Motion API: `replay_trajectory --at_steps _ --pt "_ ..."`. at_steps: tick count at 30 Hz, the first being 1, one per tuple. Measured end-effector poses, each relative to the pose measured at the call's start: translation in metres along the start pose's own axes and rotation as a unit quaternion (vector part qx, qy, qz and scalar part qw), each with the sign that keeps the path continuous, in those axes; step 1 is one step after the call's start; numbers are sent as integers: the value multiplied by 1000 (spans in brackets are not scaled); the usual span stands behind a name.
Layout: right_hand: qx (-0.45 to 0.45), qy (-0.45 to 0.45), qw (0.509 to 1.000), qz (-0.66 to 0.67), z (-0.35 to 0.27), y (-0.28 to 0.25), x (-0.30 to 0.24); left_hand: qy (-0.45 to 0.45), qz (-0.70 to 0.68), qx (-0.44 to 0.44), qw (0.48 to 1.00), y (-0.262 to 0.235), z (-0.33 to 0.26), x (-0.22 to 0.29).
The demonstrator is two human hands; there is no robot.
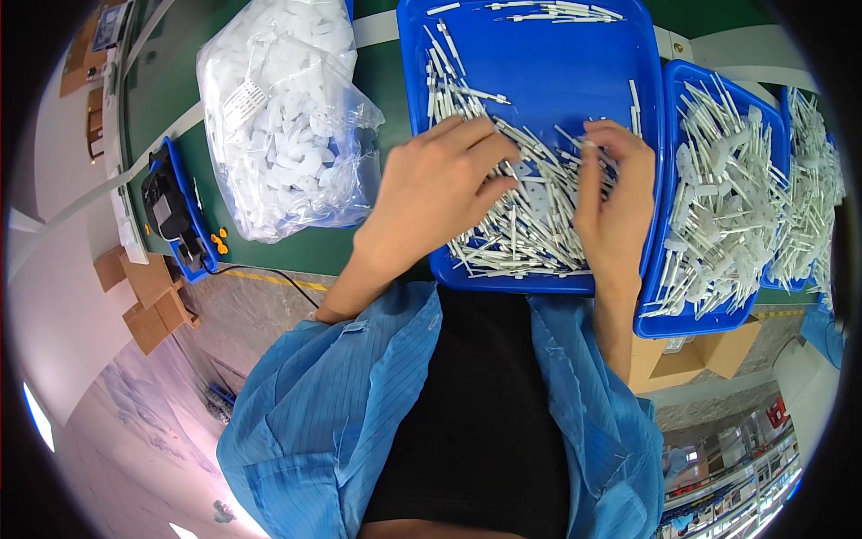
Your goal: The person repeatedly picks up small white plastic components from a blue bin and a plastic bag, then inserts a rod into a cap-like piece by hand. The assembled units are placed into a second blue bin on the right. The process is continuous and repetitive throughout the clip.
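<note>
A blue tray (557,67) in front of me holds a heap of thin white stick-like parts (530,229) with a few flat translucent plastic pieces among them. Over the heap's left side is my left hand (444,175), its fingers curled and the thumb bent in near the index finger. What those fingers hold, if anything, is hidden. My right hand (621,175) is at the tray's right side, thumb and forefinger close together at the end of one thin white stick (567,136). More sticks lie loose along the tray's far and left walls.
At the left lies a large clear bag (287,135) of translucent white plastic pieces on the green table (386,81). Beyond it sits a small blue tray (193,260) with a black device (164,207) beside orange bits (218,241). Fuller blue trays (680,325) stand at the right, above a cardboard box (696,359).
</note>
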State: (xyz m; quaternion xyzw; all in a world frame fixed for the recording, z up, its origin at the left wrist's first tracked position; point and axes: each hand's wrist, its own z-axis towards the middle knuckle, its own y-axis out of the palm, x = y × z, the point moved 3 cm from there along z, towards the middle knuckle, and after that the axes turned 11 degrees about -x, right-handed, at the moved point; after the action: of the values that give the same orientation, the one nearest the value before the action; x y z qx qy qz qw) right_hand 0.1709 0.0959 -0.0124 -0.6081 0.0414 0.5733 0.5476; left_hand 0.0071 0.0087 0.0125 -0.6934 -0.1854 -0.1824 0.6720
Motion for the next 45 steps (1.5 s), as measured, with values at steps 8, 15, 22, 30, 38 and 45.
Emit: replay_trajectory --at_steps 8,15,22,30,38,45 --pt "79 50 934 344 -18 2 10 35 6 -4 999 7 11 4" --pt "-55 232 913 331 -7 -8 -14 141 -67 130 979 1 12 -14" --pt "-196 300 776 519 -3 6 -24 201 -189 204 939 -4 6 -7" --pt "-118 210 883 404 -1 13 -40 61 -609 76 788 8 9 -12" --pt "-127 143 967 170 8 6 -55 7 -589 129 798 6 7 -17" --pt "-177 168 957 155 16 3 -64 3 -577 133 806 3 4 -17"
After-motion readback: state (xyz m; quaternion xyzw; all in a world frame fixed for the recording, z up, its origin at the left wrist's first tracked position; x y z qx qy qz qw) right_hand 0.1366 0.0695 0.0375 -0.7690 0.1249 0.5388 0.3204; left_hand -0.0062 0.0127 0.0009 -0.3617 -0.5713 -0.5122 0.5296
